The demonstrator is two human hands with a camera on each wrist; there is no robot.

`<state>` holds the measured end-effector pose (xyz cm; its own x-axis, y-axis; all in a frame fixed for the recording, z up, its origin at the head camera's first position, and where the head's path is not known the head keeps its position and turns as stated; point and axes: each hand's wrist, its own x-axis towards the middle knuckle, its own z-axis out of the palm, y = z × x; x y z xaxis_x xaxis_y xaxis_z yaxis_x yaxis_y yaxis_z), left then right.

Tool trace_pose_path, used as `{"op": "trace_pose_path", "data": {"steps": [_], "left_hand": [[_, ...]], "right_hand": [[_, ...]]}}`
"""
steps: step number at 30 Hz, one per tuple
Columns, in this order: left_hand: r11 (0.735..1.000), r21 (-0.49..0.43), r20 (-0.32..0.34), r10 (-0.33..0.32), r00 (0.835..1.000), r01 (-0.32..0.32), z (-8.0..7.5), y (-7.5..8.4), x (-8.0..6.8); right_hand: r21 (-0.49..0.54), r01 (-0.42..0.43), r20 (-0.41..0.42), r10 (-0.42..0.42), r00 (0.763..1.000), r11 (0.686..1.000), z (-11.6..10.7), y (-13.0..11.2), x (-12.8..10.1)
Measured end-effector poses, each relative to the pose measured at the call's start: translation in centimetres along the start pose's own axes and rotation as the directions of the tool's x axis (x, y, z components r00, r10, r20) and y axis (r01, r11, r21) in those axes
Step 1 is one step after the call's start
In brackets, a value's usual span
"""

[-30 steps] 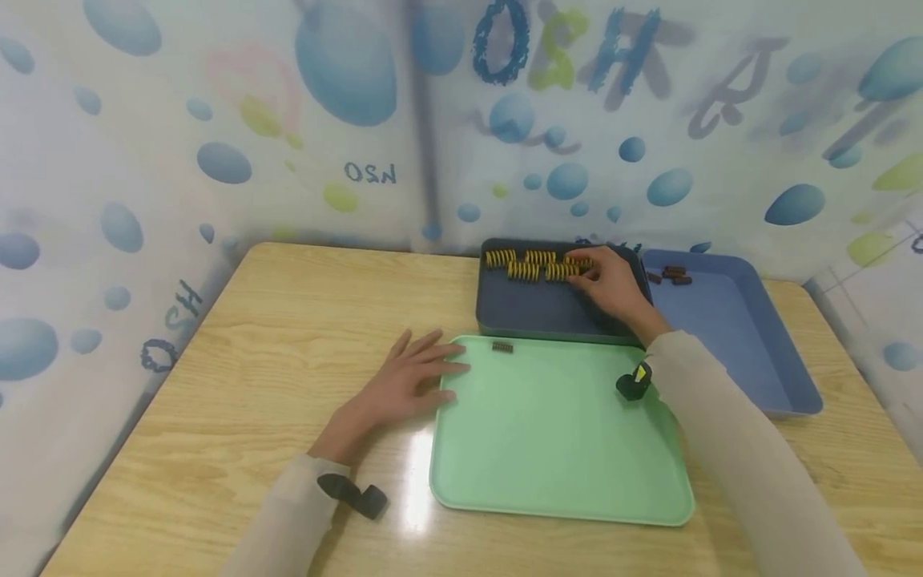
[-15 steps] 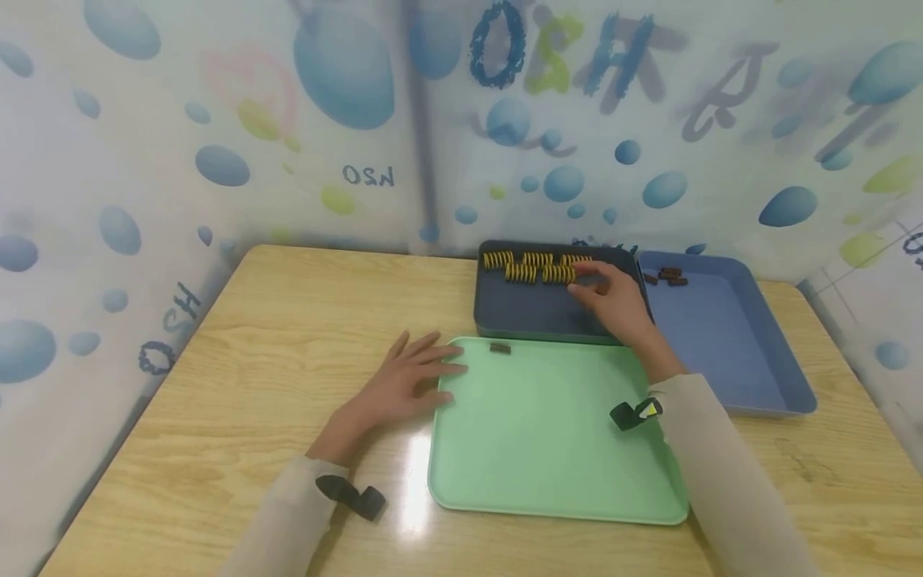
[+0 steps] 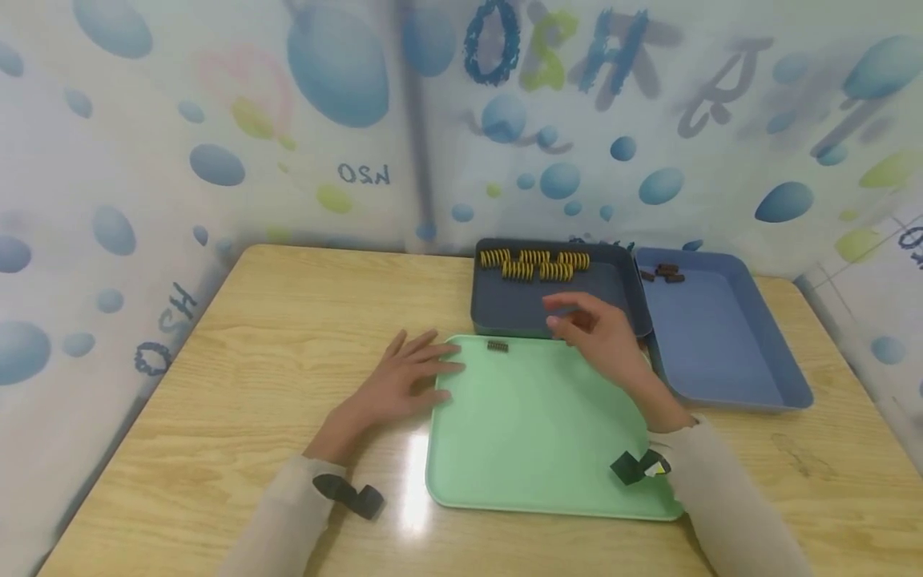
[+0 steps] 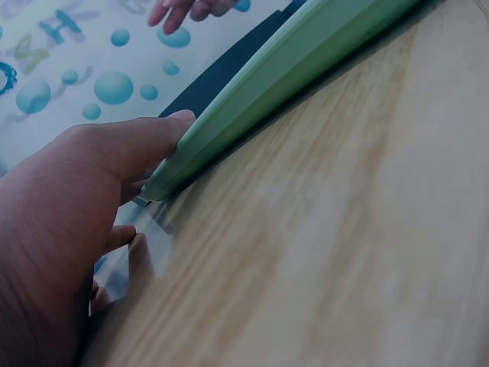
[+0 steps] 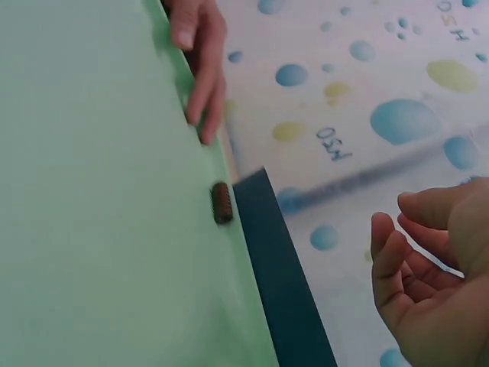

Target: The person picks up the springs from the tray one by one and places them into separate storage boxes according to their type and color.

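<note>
My left hand [image 3: 397,385] lies with fingers spread at the left edge of the green tray [image 3: 548,433], its fingertips resting over the rim. In the left wrist view a fingertip touches that rim. My right hand [image 3: 606,340] hovers above the border between the green tray and the dark tray [image 3: 505,312]. Its thumb and fingers are loosely bent with a gap between them, and the right wrist view shows nothing held. Several yellow coil springs [image 3: 556,272] lie in two rows at the back of the dark tray. One small brown spring [image 3: 497,346] lies near the green tray's back left corner.
A blue tray [image 3: 728,344] stands to the right of the dark one, with several small brown springs [image 3: 667,271] in its back left corner. The trays stand on a wooden table [image 3: 317,304] against a patterned wall covering [image 3: 346,72].
My right hand has left the yellow springs, where its fingers were at the rightmost ones, and drawn back toward me over the green tray. The left hand has stayed in place.
</note>
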<state>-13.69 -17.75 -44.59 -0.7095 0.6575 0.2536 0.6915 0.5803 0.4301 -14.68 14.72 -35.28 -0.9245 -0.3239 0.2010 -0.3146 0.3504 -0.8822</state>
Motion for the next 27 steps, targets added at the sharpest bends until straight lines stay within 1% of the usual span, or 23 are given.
{"op": "trace_pose_path", "data": {"steps": [3, 7, 12, 16, 20, 27], "left_hand": [[1.000, -0.004, 0.002, 0.001, 1.000, -0.001, 0.0, 0.0, 0.0], [1.000, -0.006, 0.005, 0.002, 1.000, -0.002, -0.2, 0.2, 0.1], [1.000, 0.000, -0.003, -0.013, 1.000, 0.013, -0.3, 0.2, 0.0], [1.000, -0.001, -0.009, -0.022, 1.000, 0.022, -0.3, 0.0, -0.1], [1.000, -0.008, 0.000, -0.014, 1.000, 0.014, 0.0, -0.2, -0.1], [1.000, -0.014, -0.007, -0.006, 1.000, 0.006, 0.2, -0.1, 0.1]], "right_hand": [[0.031, 0.003, 0.036, -0.004, 0.999, 1.000, 1.1, 0.1, -0.3], [0.049, 0.007, 0.082, -0.011, 0.997, 0.999, 2.3, 1.3, -0.5], [0.049, 0.028, 0.150, -0.035, 0.988, 0.998, 3.5, 2.0, -0.5], [0.011, 0.006, 0.205, -0.008, 0.979, 1.000, 4.5, 2.3, -0.5], [-0.033, -0.014, 0.240, 0.021, 0.971, 0.999, 5.2, 3.0, -0.6], [-0.085, 0.043, 0.259, -0.020, 0.966, 0.995, 5.6, 3.9, -0.7]]}}
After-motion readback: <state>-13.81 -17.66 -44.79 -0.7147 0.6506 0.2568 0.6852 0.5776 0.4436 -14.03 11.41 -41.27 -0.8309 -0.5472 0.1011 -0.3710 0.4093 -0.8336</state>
